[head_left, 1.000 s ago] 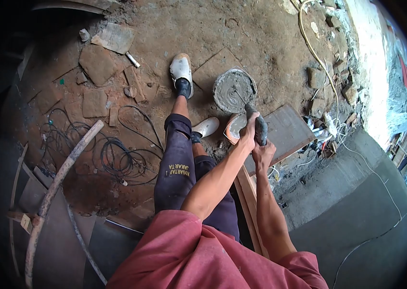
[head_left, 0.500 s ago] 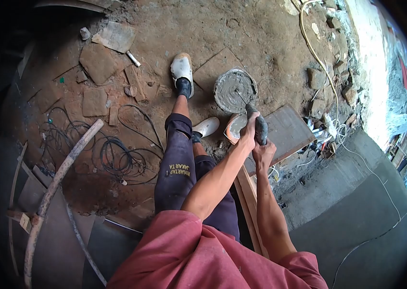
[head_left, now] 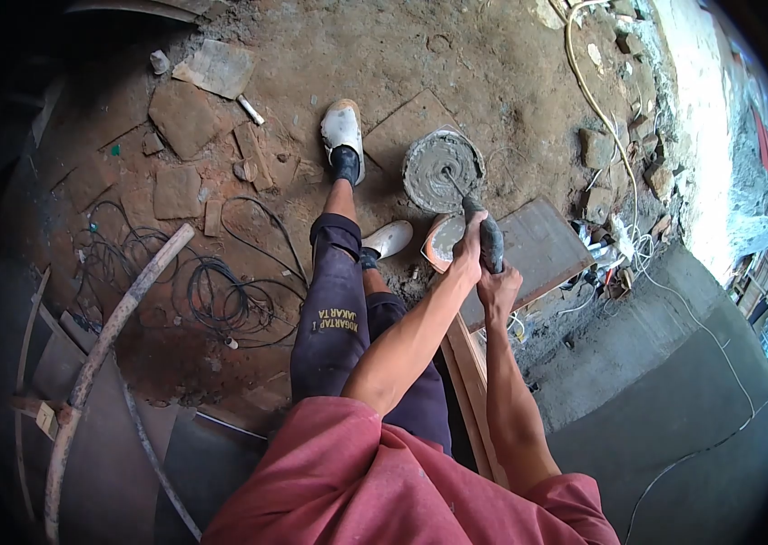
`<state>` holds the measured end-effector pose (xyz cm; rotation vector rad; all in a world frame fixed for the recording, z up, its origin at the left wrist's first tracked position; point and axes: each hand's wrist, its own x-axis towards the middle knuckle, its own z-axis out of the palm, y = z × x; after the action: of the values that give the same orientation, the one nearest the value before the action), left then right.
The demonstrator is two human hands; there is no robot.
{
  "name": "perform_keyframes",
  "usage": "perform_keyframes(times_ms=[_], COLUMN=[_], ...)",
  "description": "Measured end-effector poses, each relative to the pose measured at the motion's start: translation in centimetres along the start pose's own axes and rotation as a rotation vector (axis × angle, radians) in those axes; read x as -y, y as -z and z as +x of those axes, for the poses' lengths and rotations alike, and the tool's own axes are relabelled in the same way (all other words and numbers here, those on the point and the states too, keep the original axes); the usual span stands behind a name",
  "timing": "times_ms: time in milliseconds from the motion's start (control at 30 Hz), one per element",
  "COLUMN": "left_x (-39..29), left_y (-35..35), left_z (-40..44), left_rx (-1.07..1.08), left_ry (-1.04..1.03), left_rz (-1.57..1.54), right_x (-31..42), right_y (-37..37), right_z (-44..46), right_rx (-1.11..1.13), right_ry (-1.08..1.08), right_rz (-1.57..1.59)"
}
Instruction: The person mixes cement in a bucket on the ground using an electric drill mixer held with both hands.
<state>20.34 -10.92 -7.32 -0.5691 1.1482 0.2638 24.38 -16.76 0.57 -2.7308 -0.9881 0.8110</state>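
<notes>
In the head view, my left hand is wrapped round the body of a dark, dirt-covered power drill. Behind it, my right hand grips the drill's rear end. From the drill's front a thin mixing rod slants down into a round bucket. Wet grey mortar fills the bucket, with swirl marks around the rod. The rod's lower end is hidden in the mortar. Close beside the bucket, partly under my left hand, sits an orange-edged container with grey material inside.
A flat board lies right of the drill, with wooden planks below it. Coiled black cable and a long pole are on the left. A pale hose runs past rubble at right. My white shoes stand near the bucket.
The swirl in the mortar has changed shape, and the rod's entry point has shifted very slightly. Both hands keep their grip on the drill, almost in the same place.
</notes>
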Motion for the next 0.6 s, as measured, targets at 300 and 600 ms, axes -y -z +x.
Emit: perform_keyframes(times_ms=[300, 600], left_x=[0.2, 0.5], left_y=[-0.2, 0.3], left_z=[-0.2, -1.3], left_rx=[-0.051, -0.044], left_ry=[0.002, -0.061], left_rz=[0.013, -0.027], right_x=[0.3, 0.1], right_y=[0.6, 0.6], right_z=[0.1, -0.4], right_rx=[0.025, 0.053], right_ry=[-0.014, -0.005], right_rz=[0.002, 0.022])
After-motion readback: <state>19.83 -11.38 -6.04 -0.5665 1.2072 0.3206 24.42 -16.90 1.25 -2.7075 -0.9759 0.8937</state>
